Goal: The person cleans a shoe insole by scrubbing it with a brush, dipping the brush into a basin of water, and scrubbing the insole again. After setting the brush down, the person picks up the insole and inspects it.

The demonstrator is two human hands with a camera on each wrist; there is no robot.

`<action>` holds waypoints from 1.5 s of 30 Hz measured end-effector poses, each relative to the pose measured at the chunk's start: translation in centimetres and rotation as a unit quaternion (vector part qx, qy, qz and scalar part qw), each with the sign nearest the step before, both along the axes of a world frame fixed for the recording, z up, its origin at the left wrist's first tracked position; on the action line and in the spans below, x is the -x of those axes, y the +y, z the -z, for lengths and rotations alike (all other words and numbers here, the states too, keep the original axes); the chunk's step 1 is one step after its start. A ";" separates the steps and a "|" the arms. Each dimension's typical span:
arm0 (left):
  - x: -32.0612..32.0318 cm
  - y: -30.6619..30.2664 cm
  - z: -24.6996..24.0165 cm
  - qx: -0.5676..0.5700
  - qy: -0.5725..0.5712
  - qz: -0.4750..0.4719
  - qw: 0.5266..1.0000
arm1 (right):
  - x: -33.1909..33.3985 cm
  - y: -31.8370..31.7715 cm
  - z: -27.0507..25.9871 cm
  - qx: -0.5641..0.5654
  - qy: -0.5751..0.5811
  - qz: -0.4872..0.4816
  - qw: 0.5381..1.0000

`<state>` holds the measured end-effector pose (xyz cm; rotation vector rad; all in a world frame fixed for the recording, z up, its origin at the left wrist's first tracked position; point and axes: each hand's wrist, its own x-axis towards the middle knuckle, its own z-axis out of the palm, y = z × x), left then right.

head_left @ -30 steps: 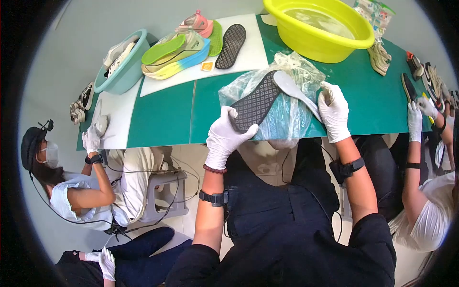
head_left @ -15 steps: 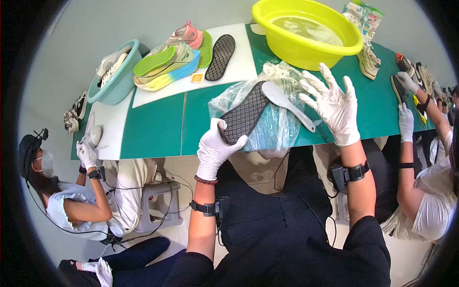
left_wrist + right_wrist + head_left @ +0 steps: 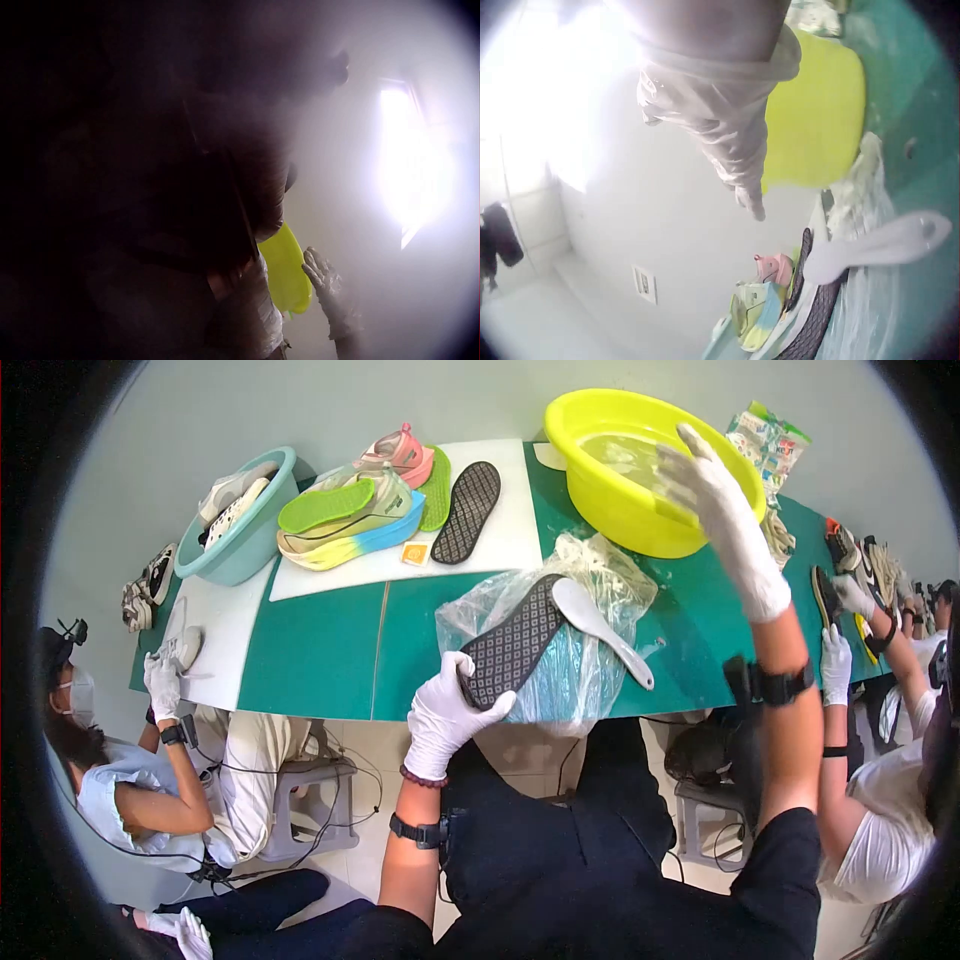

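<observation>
Long dark insole (image 3: 515, 645), grey diamond pattern, curved sides, pinched in left grip (image 3: 445, 712), right grip (image 3: 722, 510) spread

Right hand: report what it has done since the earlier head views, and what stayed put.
The right hand has moved away from the handle end of the white long-handled tool and risen toward the yellow basin, fingers now extended and holding nothing. The left hand still grips the black patterned sole; the tool still lies by its far end, over the plastic bag.
</observation>
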<state>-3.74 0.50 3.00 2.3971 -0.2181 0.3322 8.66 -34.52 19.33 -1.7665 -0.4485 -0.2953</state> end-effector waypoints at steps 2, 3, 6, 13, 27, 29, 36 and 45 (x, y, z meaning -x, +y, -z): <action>0.0 -0.1 -0.2 -0.001 0.000 0.001 1.000 | -4.8 -1.7 -1.2 0.252 -0.090 0.082 0.960; 0.0 -0.1 -0.1 0.001 -0.002 -0.001 1.000 | -8.2 -3.6 -0.5 0.344 -0.111 0.086 0.928; 0.0 -0.1 -0.2 -0.014 0.010 -0.004 1.000 | -14.0 -7.2 0.1 0.561 -0.001 0.080 0.824; -0.1 0.1 -0.1 -0.012 -0.011 0.003 1.000 | -20.4 -7.9 2.6 0.707 0.162 0.008 0.688; -0.7 0.4 0.2 0.004 -0.016 0.024 1.000 | -19.5 -5.8 7.9 0.670 0.183 -0.064 0.717; -0.7 0.4 0.4 0.010 -0.022 0.028 0.999 | -19.6 -6.1 7.8 0.667 0.191 -0.065 0.718; -0.7 0.2 0.1 0.006 -0.028 0.023 0.999 | -19.9 -6.3 8.1 0.658 0.200 -0.067 0.723; -0.9 0.2 0.0 -0.004 -0.043 0.028 0.999 | -20.4 -7.1 8.9 0.641 0.206 -0.078 0.735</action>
